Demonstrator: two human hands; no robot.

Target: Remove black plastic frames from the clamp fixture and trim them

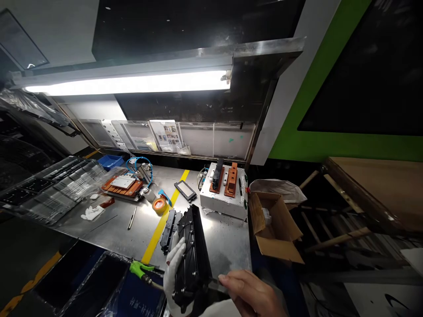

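**Bench item: black moulded panel, held in both hands**

Black plastic panel (193,251), long, ribbed, studded with small bright screws; held on edge at 6 o'clock, above the near edge of the brushed steel bench (224,237). Left hand (173,270), in a white knit glove, wrapped about its left rim. Right hand (249,293), bare, pinching the lower right corner. At 12 o'clock of the panel: second black strip (168,229) lying flat beside a yellow floor-tape line (161,224). At 3 o'clock: open cardboard box (276,226).
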